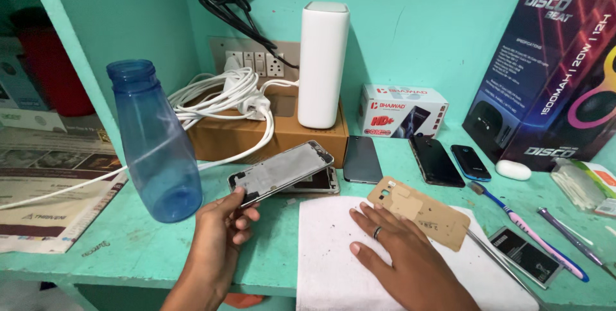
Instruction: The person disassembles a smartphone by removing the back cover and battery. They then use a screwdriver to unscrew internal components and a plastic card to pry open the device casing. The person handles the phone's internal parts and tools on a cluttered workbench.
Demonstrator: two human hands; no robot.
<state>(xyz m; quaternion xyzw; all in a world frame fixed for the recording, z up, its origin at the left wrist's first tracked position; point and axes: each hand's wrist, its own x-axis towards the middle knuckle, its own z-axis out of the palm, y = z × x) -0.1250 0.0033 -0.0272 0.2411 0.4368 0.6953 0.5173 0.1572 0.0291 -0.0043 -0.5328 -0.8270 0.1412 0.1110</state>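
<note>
A white cloth [333, 259] is lying on the green bench [128, 240]; a blue bottle [154, 144] is standing just beside the left hand [221, 234], whose fingers are clamping the lower end of a bare phone frame [282, 171] tilted above the bench; the right hand [401, 247] is resting flat, fingers apart, on the cloth, touching a gold back cover [420, 211].
</note>
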